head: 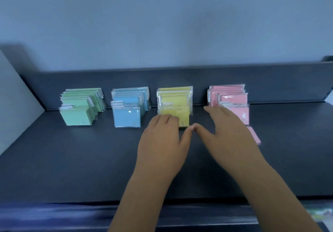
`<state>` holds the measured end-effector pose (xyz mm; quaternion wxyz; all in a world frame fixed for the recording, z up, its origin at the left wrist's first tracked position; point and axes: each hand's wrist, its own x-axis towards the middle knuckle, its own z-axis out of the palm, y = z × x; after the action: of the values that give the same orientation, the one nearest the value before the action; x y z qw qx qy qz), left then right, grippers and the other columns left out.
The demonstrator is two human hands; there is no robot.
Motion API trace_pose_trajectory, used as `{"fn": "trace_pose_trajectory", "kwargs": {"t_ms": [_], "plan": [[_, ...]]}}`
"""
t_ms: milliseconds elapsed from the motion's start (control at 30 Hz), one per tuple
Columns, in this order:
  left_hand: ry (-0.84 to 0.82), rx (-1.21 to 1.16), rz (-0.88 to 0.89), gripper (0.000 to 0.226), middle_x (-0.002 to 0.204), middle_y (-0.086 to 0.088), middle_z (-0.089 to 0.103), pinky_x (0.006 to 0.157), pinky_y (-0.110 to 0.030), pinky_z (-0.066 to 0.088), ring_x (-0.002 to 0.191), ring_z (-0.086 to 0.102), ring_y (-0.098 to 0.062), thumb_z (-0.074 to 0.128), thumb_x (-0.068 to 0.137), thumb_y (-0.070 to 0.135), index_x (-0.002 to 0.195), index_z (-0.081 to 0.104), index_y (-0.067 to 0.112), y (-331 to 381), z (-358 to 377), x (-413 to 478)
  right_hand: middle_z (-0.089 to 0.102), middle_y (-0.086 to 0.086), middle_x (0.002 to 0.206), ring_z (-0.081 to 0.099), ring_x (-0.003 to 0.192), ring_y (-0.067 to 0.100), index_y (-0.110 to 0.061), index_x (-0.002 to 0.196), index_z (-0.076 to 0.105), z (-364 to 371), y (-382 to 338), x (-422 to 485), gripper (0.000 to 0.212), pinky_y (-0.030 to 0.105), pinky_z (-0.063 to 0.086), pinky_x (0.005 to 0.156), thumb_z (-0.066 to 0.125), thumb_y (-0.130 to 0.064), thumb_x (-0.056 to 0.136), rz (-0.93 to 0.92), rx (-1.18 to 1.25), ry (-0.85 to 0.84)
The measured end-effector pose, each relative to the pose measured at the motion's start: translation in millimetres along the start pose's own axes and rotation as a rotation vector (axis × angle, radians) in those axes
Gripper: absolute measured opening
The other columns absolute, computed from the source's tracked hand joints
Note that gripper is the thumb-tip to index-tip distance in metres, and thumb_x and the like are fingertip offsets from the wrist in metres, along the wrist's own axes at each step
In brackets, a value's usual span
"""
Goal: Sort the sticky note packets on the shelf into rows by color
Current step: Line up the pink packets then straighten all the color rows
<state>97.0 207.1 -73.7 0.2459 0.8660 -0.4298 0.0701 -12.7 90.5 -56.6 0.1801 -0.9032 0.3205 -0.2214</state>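
Observation:
Four rows of wrapped sticky note packets stand along the back of the dark shelf (90, 159): green (79, 114), blue (127, 117), yellow (177, 104) and pink (232, 98). My left hand (162, 140) holds the front yellow packet (183, 120), fingers curled over its left part and thumb at its lower right corner. My right hand (228, 125) hovers with fingers spread in front of the pink row, its thumb tip touching my left thumb. A pink packet (255, 135) lies flat on the shelf, partly hidden by my right hand.
A low dark rim (180, 77) runs behind the rows, below a pale wall. The shelf's front edge (72, 212) is blurred. A light panel (16, 105) closes off the left end. Bare shelf surface lies in front of the green and blue rows.

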Motion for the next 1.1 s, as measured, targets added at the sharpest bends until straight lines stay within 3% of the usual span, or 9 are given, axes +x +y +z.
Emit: {"fn": "trace_pose_trajectory", "kwargs": {"t_ms": [133,267,467,667,1100], "plan": [[-0.013,-0.029,-0.045,0.048,0.128,0.007,0.06,0.098,-0.029,0.044,0.124,0.047,-0.015,0.044,0.101,0.056,0.124,0.062,0.018,20.5,15.4,-0.3,0.05,-0.009,0.145,0.044,0.133,0.011,-0.023,0.147,0.049,-10.3,22.7,-0.8,0.049,0.019,0.031,0.09,0.055,-0.042,0.102,-0.02,-0.019,-0.048],[-0.038,-0.054,-0.081,0.043,0.128,0.007,0.058,0.092,-0.028,0.043,0.119,0.049,-0.016,0.051,0.1,0.052,0.125,0.06,0.019,22.4,16.0,1.7,0.058,-0.004,0.133,0.054,0.123,0.02,-0.019,0.131,0.058,-9.8,23.2,1.9,0.03,0.035,0.045,0.099,0.049,-0.025,0.104,-0.056,-0.005,-0.176],[-0.089,-0.082,-0.15,0.041,0.13,0.002,0.056,0.098,-0.034,0.046,0.119,0.054,-0.02,0.057,0.099,0.046,0.126,0.059,0.015,7.6,5.6,10.8,0.063,-0.001,0.121,0.059,0.113,0.023,-0.017,0.121,0.064,2.1,9.1,16.6,0.032,0.044,0.051,0.094,0.044,-0.011,0.097,-0.139,-0.017,-0.317],[-0.224,-0.156,-0.203,0.039,0.122,0.007,0.05,0.097,-0.035,0.047,0.109,0.055,-0.014,0.059,0.097,0.046,0.126,0.059,0.019,-3.2,5.9,19.2,0.058,-0.001,0.089,0.058,0.086,0.023,-0.02,0.085,0.051,11.6,2.1,32.1,0.013,0.047,0.052,0.077,0.044,-0.017,0.095,-0.162,-0.079,-0.436],[-0.254,-0.161,-0.207,0.046,0.129,0.001,0.048,0.099,-0.036,0.047,0.113,0.056,-0.018,0.057,0.099,0.045,0.131,0.056,0.013,-6.2,8.8,40.8,0.052,-0.002,0.083,0.054,0.083,0.023,-0.022,0.074,0.04,16.5,-1.8,48.0,0.026,0.044,0.048,0.074,0.043,-0.023,0.1,-0.175,-0.067,-0.411]]}}
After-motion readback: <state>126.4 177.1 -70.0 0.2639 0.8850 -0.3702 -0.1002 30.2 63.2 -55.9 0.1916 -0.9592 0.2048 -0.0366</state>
